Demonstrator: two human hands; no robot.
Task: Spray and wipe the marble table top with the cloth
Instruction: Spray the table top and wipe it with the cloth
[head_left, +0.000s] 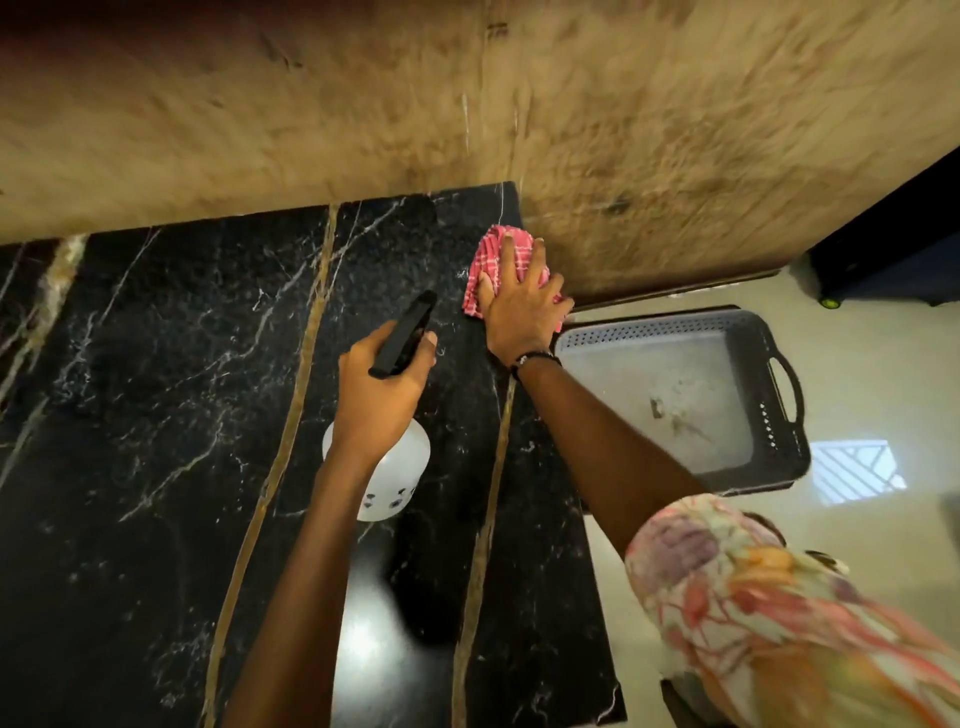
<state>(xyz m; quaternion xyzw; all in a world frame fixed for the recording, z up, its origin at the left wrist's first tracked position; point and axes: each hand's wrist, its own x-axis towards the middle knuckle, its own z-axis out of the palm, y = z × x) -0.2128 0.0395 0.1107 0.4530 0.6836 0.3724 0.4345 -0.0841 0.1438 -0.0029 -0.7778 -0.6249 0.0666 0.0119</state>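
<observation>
While the wipe is under way: both hands are over the black marble top (156, 364), which fills the left and middle of the frame.
Cloth: the pink checked cloth (493, 254) lies flat on the top's far right corner, upper middle of the frame, just beside the tan wall (260, 130).
Right hand: the right hand (522, 306) presses down on the cloth, fingers straight and spread, palm over its near half.
Left hand: the left hand (382, 376) grips the bottle (389, 478) by its black trigger head, fingers curled round the neck; whether a finger sits on the trigger I cannot tell.
Bottle: its white body hangs below the wrist, over the middle of the top; whether it touches the marble I cannot tell.
Basket: a grey basket (779, 415) stands on the floor at right, beyond the top's edge.
Step, as I judge it: wiping the corner, with most of the top left to do.
Risk, edge: the cloth is close to the right edge; a stroke that way could drag it off toward the basket.
Risk, wall: a push upward in the frame would jam the fingertips against the wall.
Risk, bottle: spraying with the nozzle aimed up the frame could wet the right hand or the wall instead of the marble.
</observation>
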